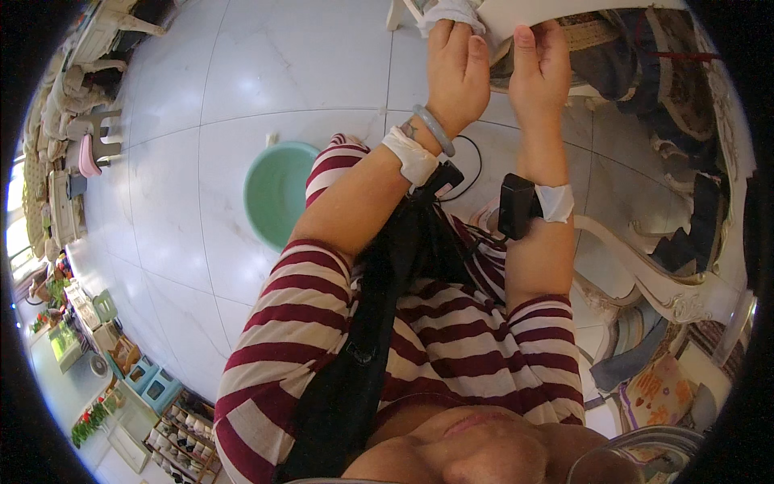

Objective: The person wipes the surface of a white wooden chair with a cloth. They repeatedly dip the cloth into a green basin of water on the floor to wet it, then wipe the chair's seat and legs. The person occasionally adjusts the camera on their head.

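My left hand (458, 81) is up at the top of the view, its fingers on a bunched white cloth (453, 15). A grey bangle (434, 130) circles that wrist. Beside it, my right hand (540, 78) is at the lower edge of a cream furniture panel (580, 7). Its thumb lies against the panel and the other fingers curl at the edge, their tips partly hidden. White wraps sit on both forearms, and a small black device (517, 206) is strapped to the right one.
A green plastic basin (272, 193) stands on the tiled floor (163, 181) by my left leg. To the right are a carved cream furniture leg (641, 260) and a patterned cushion (656, 393). A black cable (479, 160) loops below my hands. Shoe racks (184, 432) stand at lower left.
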